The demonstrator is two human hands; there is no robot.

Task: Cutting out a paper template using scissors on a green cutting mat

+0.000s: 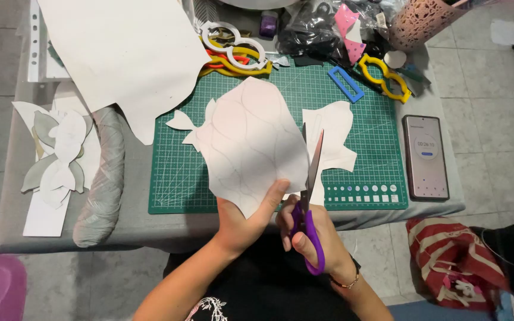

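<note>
1. The cutting mat [257, 190] lies on the table [126, 229].
2. A phone [425, 157] lies right of the mat.
3. Paper cutouts [60, 154] lie left of it.
4. Stencils [233, 50] lie at its far edge.

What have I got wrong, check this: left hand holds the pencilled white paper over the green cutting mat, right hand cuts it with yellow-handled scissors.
The handle colour. The scissors in the right hand have purple handles, as the head view shows.

We see one screen: a phone [426, 157] lying flat on the table [435, 101], just beside the right edge of the green cutting mat [382, 148]. It is a tall dark rectangle, its lit display pale grey-white with a small blue button.
</note>
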